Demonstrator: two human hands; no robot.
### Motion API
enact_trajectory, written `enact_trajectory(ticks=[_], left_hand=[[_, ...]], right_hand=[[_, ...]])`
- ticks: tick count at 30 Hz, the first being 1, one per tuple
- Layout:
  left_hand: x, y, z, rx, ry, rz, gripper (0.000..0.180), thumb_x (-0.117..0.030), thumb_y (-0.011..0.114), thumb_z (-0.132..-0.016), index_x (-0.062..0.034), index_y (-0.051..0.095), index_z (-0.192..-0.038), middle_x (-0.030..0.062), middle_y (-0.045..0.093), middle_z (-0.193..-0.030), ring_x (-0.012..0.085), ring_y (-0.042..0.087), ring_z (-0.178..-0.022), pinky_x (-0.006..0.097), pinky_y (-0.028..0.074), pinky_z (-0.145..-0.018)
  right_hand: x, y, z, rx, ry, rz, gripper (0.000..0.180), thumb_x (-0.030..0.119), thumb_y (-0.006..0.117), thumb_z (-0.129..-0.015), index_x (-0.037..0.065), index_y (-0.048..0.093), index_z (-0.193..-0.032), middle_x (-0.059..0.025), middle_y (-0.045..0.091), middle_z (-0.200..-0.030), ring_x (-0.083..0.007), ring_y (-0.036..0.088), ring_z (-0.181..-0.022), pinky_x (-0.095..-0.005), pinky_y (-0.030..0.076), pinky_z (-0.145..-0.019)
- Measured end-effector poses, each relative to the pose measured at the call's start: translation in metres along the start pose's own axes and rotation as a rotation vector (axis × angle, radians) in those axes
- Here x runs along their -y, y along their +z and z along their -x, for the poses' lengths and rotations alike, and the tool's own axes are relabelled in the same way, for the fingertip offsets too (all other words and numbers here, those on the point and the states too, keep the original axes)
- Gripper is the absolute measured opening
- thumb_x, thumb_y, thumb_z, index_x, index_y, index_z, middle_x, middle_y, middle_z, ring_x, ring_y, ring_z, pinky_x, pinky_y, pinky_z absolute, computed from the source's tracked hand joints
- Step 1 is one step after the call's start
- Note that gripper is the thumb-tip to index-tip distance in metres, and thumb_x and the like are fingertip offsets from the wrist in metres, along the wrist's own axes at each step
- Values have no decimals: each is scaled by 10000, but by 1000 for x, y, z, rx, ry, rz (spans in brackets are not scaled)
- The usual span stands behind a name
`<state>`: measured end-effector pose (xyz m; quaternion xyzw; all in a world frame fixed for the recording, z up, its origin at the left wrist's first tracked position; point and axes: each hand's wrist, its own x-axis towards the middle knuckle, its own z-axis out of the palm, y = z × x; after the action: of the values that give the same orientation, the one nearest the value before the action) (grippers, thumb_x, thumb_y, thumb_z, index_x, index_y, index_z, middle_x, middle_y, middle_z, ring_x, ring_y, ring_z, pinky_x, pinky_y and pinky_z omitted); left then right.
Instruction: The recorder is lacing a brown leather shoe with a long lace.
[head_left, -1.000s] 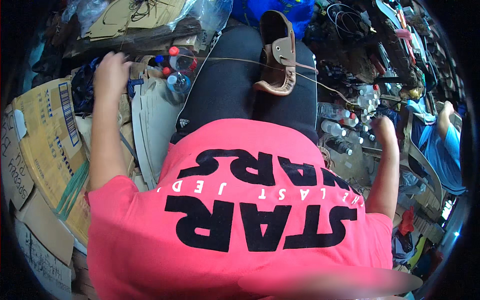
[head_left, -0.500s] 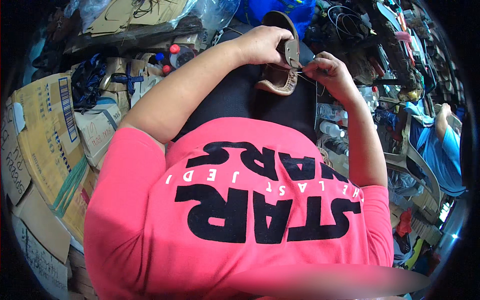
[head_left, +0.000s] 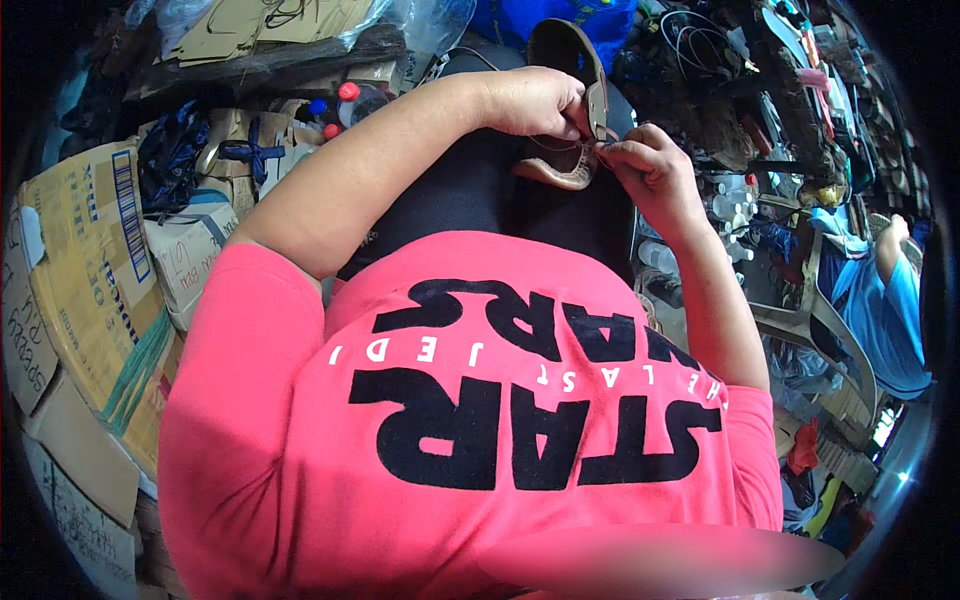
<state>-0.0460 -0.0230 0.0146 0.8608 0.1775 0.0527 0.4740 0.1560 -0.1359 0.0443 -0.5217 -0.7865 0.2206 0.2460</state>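
Observation:
A brown leather shoe [head_left: 562,177] with a row of stitches along its front edge rests over my dark-trousered lap. My left hand [head_left: 540,103] is closed around its middle, fingers partly tucked inside the opening. The heel end points away from me, showing a dark inside. My right hand [head_left: 655,170] is held beside the shoe's right edge, thumb and forefinger pinched together close to the seam. A thin strand of thread [head_left: 548,146] loops across the toe opening. Whatever sits between the right fingertips is too small to make out.
Cardboard boxes [head_left: 95,270] are stacked at the left, with red- and blue-capped bottles [head_left: 362,103] behind my left forearm. A blue bag [head_left: 560,20] lies beyond the shoe. Plastic bottles [head_left: 658,257] and a chair [head_left: 835,320] stand at right, near a person in blue [head_left: 885,320].
My right hand has moved left, its fingertips now up against the shoe's seam. The shoe has turned, so its side piece shows more edge-on. A white strand at the right fingertips no longer shows.

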Motion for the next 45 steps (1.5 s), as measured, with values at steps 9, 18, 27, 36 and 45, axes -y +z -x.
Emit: enact_trajectory(ticks=[9, 18, 27, 36, 45], left_hand=[[11, 3, -7, -31, 133, -172, 244, -96, 654, -778, -117, 700, -1017, 88, 681, -939, 239, 643, -880, 333, 485, -797], [-3, -5, -4, 53, -22, -41, 196, -65, 610, -811, -38, 687, -989, 110, 599, -1072, 237, 561, -1028, 314, 418, -936], [-9, -4, -5, 100, -26, -95, 174, -46, 627, -770, -16, 678, -934, 128, 593, -1049, 273, 564, -1007, 323, 435, -900], [9, -3, -12, -214, 51, -211, 202, -35, 718, -660, -46, 684, -858, 104, 616, -848, 262, 620, -812, 320, 491, -761], [-22, 24, 26, -697, -26, -349, 331, -100, 696, -716, -43, 632, -1035, 126, 611, -1024, 307, 593, -975, 361, 484, -831]], right_hand=[[49, -14, -28, 296, -194, 705, 134, 101, 550, -759, 112, 681, -786, -113, 589, -878, -276, 606, -846, -388, 449, -734], [27, -13, -11, 177, -86, 495, 275, 36, 564, -739, 142, 690, -958, -126, 573, -861, -321, 584, -785, -417, 471, -742], [49, -8, -17, 261, -178, 724, 126, 113, 539, -779, 89, 661, -801, -100, 570, -872, -263, 589, -835, -375, 439, -736], [28, -20, -31, 340, -41, 469, 279, -16, 563, -710, 104, 715, -910, -170, 599, -859, -341, 626, -819, -410, 511, -739], [3, 3, -13, 53, 87, -41, 163, 133, 683, -807, 37, 665, -938, -66, 607, -772, -221, 608, -723, -320, 483, -659]])
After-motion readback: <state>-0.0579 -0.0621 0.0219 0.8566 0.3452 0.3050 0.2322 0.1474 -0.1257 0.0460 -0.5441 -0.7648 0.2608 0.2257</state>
